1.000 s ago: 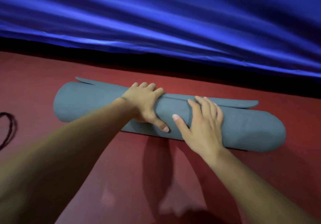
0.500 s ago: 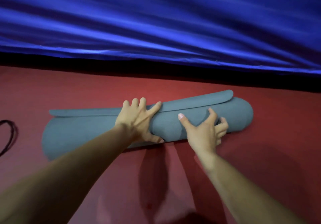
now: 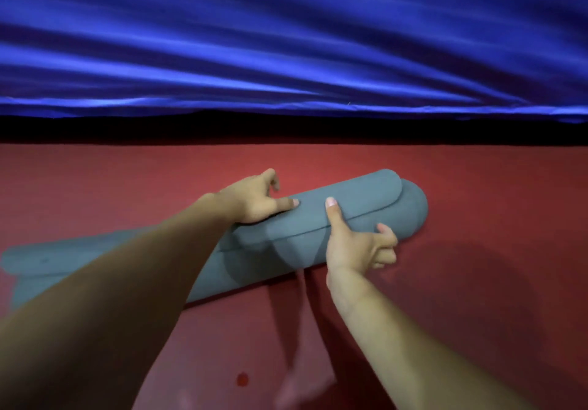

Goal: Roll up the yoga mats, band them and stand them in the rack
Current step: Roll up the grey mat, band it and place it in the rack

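Observation:
A grey-blue yoga mat (image 3: 359, 206) lies rolled on the red floor (image 3: 477, 282), slanted so that its right end points away from me. Its loose outer flap runs along the top of the roll. My left hand (image 3: 254, 201) grips the roll near its middle, with the fingers curled over the far side and the thumb on top. To its right, my right hand (image 3: 356, 247) holds the near side, thumb pressed up onto the flap and fingers curled against the roll. My left forearm hides part of the mat's left half.
A blue curtain (image 3: 286, 43) hangs across the back with a dark gap (image 3: 286, 129) beneath it. Red floor spreads on all sides of the mat. A small red spot (image 3: 242, 378) marks the floor close to me.
The roll has swung so its right end points farther away. Both hands have gone from lying on top to gripping it. The black cord at the left edge is out of view.

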### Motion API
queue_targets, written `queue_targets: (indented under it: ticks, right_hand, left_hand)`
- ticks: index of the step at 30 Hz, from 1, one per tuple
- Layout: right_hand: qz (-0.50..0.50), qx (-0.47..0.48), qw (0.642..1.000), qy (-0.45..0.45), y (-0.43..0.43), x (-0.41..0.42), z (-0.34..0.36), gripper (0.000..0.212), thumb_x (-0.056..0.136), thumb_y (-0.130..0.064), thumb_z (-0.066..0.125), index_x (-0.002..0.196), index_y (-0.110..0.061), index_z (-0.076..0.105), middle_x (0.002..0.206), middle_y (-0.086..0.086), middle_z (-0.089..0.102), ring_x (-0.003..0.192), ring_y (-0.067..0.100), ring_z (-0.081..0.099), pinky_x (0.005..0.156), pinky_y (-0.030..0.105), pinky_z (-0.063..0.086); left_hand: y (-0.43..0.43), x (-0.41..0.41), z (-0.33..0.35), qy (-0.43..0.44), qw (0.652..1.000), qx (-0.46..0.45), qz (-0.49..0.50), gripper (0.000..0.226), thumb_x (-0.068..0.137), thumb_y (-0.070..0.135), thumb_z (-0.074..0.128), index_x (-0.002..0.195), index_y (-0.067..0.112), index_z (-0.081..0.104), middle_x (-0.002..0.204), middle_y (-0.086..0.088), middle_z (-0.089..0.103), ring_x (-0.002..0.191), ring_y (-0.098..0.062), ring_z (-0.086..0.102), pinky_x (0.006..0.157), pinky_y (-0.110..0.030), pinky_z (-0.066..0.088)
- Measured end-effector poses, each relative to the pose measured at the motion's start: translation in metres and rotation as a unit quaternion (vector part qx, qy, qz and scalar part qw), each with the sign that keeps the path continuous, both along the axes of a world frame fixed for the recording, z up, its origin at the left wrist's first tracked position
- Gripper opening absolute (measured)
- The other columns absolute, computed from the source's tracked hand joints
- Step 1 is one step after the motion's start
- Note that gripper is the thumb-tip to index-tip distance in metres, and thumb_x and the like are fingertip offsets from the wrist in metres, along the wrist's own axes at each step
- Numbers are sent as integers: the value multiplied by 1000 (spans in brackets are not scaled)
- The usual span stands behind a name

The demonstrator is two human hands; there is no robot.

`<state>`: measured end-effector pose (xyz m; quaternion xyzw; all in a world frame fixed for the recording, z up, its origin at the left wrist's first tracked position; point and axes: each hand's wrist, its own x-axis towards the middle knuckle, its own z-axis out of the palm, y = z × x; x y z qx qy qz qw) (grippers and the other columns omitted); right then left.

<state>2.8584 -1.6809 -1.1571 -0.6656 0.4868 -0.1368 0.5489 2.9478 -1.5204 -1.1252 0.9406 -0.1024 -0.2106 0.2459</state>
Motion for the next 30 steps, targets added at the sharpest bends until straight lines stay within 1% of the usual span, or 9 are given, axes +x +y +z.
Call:
queue_targets:
  ticks: [2,3,6,10,14,18,21,24,30]
  right_hand:
    - [-30,84,996,6,-7,-2,0,108,50,-64,91,128,-25,27,134,10,24,115,32,44,94,37,44]
    - [-34,128,991,4,-10,-4,2,109,50,-64,91,127,-28,24,130,9,26,108,29,48,86,35,45]
    - [-45,206,976,-45,-12,-6,3,104,54,-56,94,123,-30,20,122,6,43,92,20,58,70,28,45]
    - [-25,218,972,-88,-10,-3,11,97,65,-43,93,126,-26,19,107,0,49,83,11,59,62,21,43]
    - [43,195,969,-149,6,15,37,92,69,-33,93,126,-24,21,107,-4,48,85,8,60,65,19,45]
    - [143,209,939,-234,40,41,87,110,61,-30,96,137,-31,17,122,-1,59,99,9,69,84,29,57]
    - [234,198,911,-276,74,52,136,133,46,-37,98,152,-26,18,135,0,60,111,10,67,98,40,56]
    - [287,176,888,-313,111,49,178,126,46,-32,97,149,-26,26,137,-2,58,114,10,66,102,41,54]
    - [421,181,828,-324,187,18,272,126,49,-13,95,145,-36,18,137,-5,55,115,8,64,104,41,52]
  left_hand:
    - [-8,0,1,43,998,11,-39,61,91,63,54,143,34,44,131,-6,61,119,-26,57,105,-39,42]
    - [-14,-1,-1,58,997,15,-54,61,91,64,46,148,40,41,144,-3,55,129,-25,52,113,-41,36]
    - [-30,-7,-6,97,994,-9,-53,59,86,73,31,138,48,46,145,6,54,129,-23,52,113,-45,34]
    - [-30,-9,2,71,996,19,-50,77,84,88,31,149,47,34,148,0,52,133,-27,51,114,-43,35]
    - [-11,-3,45,34,998,-52,19,70,79,86,50,121,29,50,118,0,65,105,-22,62,97,-40,46]
    - [23,7,110,-32,987,-125,95,69,84,83,46,105,16,44,97,2,59,84,-15,56,78,-39,43]
    - [60,0,151,-73,977,-162,122,74,87,82,42,131,23,39,119,1,61,104,-19,61,93,-40,45]
    - [100,-22,186,-141,957,-216,134,75,81,86,40,144,46,39,138,11,58,125,-13,55,105,-32,40]
    - [177,-85,269,-239,914,-253,208,74,82,78,39,141,34,40,128,10,62,118,-10,59,95,-28,40]
